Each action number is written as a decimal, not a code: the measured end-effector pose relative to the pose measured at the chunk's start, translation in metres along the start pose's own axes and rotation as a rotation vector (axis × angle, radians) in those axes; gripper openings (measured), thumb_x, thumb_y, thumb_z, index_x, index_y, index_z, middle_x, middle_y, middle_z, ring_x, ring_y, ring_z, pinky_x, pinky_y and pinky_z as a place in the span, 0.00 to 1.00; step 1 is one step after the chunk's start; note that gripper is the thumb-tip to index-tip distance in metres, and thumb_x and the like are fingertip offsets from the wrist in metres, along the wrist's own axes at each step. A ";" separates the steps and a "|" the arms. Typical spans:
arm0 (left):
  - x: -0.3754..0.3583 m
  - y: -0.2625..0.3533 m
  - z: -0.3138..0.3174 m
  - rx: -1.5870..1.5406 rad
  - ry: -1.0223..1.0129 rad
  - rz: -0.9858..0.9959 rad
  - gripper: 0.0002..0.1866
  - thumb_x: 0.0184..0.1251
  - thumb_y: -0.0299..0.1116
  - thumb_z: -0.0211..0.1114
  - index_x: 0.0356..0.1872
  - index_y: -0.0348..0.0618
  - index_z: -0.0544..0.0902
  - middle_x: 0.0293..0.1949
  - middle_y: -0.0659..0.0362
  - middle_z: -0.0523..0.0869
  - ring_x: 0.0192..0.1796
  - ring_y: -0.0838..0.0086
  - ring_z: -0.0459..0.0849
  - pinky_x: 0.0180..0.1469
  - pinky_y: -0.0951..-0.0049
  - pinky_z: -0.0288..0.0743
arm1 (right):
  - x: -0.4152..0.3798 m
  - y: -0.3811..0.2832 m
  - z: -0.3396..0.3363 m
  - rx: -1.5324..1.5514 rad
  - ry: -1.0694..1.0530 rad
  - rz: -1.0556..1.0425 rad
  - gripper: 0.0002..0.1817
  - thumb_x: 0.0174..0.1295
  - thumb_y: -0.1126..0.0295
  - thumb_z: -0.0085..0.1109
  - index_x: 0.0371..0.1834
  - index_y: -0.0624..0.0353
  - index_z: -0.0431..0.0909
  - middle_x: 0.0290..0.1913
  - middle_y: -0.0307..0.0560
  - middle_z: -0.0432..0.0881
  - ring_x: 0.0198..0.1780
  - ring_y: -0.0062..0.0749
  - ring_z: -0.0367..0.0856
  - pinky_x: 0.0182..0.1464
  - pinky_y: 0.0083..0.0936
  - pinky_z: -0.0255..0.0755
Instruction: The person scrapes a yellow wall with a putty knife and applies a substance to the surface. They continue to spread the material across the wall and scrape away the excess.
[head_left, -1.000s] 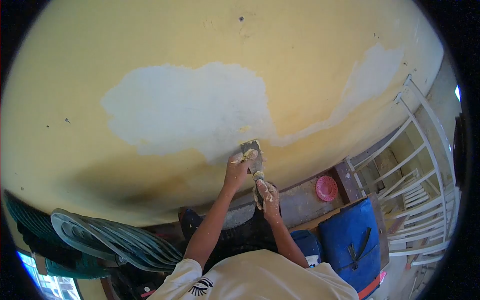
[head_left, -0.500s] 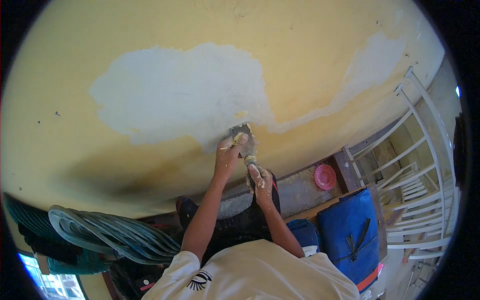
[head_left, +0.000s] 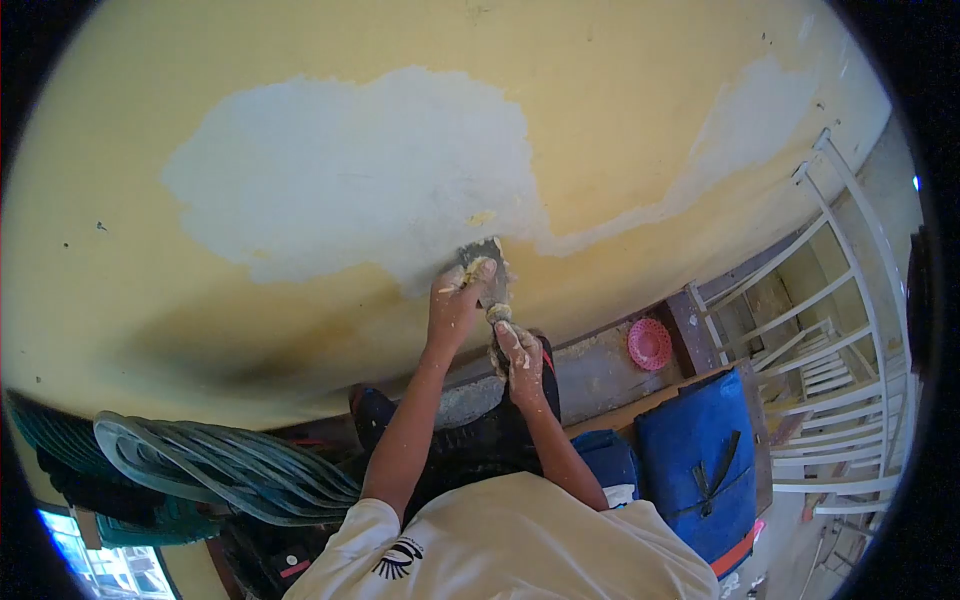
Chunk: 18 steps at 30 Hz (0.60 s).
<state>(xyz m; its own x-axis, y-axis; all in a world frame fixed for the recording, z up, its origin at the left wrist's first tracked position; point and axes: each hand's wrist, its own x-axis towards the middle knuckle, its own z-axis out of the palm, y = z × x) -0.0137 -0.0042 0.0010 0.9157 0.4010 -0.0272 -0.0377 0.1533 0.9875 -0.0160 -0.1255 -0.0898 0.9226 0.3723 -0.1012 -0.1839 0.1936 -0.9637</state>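
Observation:
A scraper (head_left: 484,253) with a flat metal blade points up toward the wall, flecked with yellowish paint scrapings. My right hand (head_left: 524,358) wraps its handle below, and white residue coats the thumb. My left hand (head_left: 456,305) pinches the blade from the left side, thumb on its face, with crumbly scrapings around the fingers. Just beyond the blade tip is the yellow wall (head_left: 640,120), bearing a large bare whitish patch (head_left: 350,170). A small yellow flake of paint (head_left: 481,217) stands out near the patch's lower edge.
Coiled green hose (head_left: 230,465) lies at lower left. A pink basket (head_left: 649,344) sits on the ledge at right, near a folded blue bundle (head_left: 697,470) tied with black cord. White metal railings (head_left: 850,300) rise at the far right.
The view has shifted slightly, so the wall patch appears a little higher and further left. Both hands keep their hold on the scraper, the left thumb moving a little up the blade.

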 end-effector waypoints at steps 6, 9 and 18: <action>0.002 -0.013 0.001 -0.013 0.012 0.009 0.14 0.64 0.37 0.58 0.41 0.36 0.78 0.31 0.56 0.85 0.31 0.75 0.83 0.34 0.74 0.77 | -0.009 -0.013 0.002 0.043 0.006 0.130 0.18 0.60 0.53 0.54 0.23 0.57 0.73 0.16 0.34 0.70 0.14 0.16 0.63 0.15 0.17 0.55; 0.001 -0.009 -0.002 -0.017 -0.005 -0.055 0.14 0.64 0.37 0.58 0.40 0.36 0.78 0.31 0.56 0.85 0.31 0.75 0.83 0.34 0.74 0.77 | -0.011 -0.017 0.003 0.129 -0.042 0.185 0.18 0.60 0.53 0.54 0.25 0.58 0.74 0.16 0.34 0.70 0.14 0.15 0.63 0.15 0.17 0.54; 0.001 -0.010 -0.002 0.024 0.002 -0.024 0.14 0.64 0.38 0.58 0.36 0.35 0.81 0.31 0.56 0.85 0.31 0.76 0.83 0.35 0.76 0.77 | -0.010 -0.011 0.002 0.096 -0.029 0.164 0.19 0.60 0.53 0.54 0.21 0.56 0.72 0.14 0.34 0.68 0.12 0.15 0.61 0.14 0.17 0.52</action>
<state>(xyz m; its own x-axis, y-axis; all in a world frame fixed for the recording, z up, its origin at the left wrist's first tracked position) -0.0133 -0.0031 -0.0093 0.9155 0.3991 -0.0511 -0.0063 0.1410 0.9900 -0.0234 -0.1295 -0.0775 0.8676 0.4318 -0.2465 -0.3637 0.2133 -0.9068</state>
